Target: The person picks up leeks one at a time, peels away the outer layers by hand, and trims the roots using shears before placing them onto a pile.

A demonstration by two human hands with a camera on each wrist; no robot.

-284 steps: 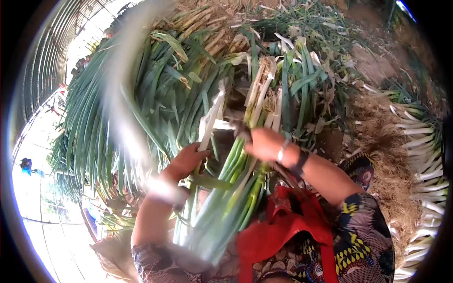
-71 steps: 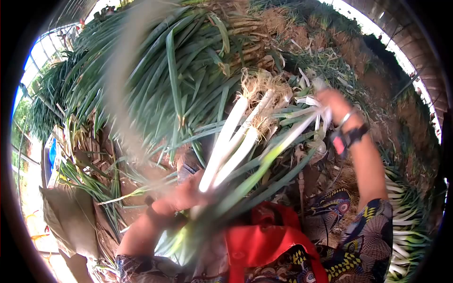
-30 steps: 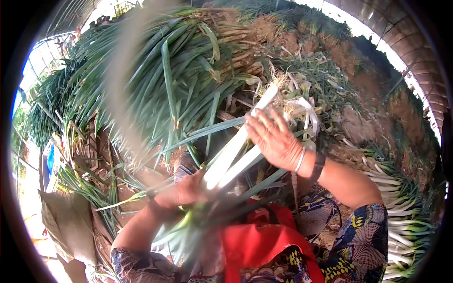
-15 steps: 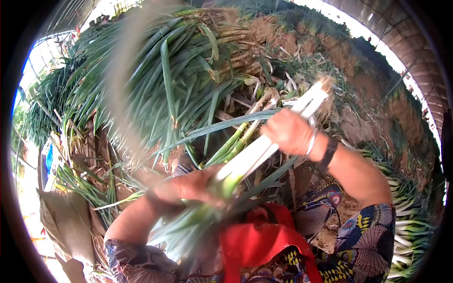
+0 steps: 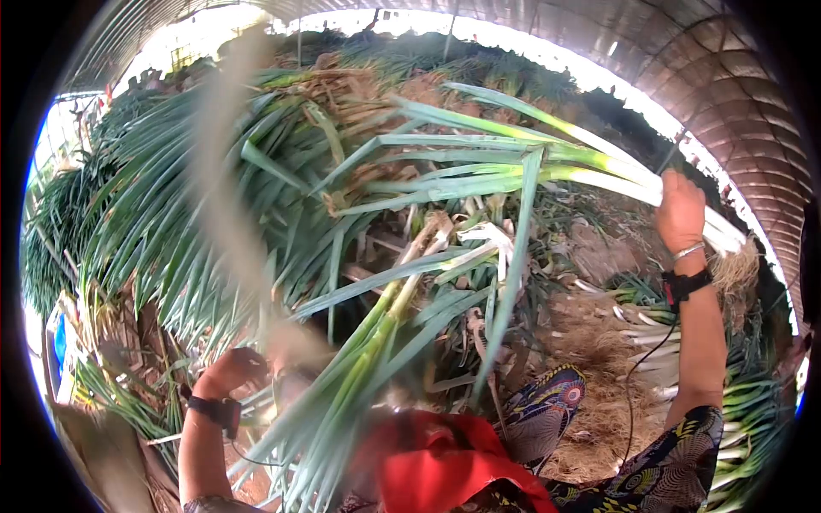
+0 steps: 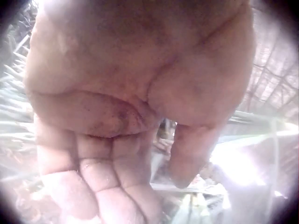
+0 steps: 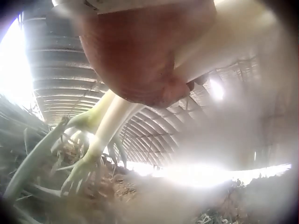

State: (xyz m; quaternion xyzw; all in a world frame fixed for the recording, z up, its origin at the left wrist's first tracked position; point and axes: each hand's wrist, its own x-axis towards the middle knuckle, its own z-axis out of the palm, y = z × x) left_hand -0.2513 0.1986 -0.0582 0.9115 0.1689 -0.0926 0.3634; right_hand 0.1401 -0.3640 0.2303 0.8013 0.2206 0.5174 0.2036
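Out to the far right in the head view, my right hand (image 5: 682,209) grips a bunch of large green onions (image 5: 611,181) by its white shanks. Roots (image 5: 737,265) hang from the bunch's right end, and its green leaves spread left. The right wrist view has the fingers curled round the pale stalks (image 7: 110,123). My left hand (image 5: 235,372), loosely bent and holding nothing, is low at the left beside the heap. In the left wrist view its palm (image 6: 107,84) shows, fingers extended. More green onions (image 5: 376,342) slant across the lap between both hands.
A big heap of leafy green onions (image 5: 171,222) fills the left. White-stemmed green onions (image 5: 740,445) lie in a row at right, beside dry roots (image 5: 590,359). A red apron (image 5: 436,466) covers the lap. A blurred pale strip (image 5: 227,171) crosses the head view.
My right hand has carried the bunch up and far to the right. My left hand has let go of it and moved left. Earlier, the right hand pulled at outer leaves. The head view has tilted upward.
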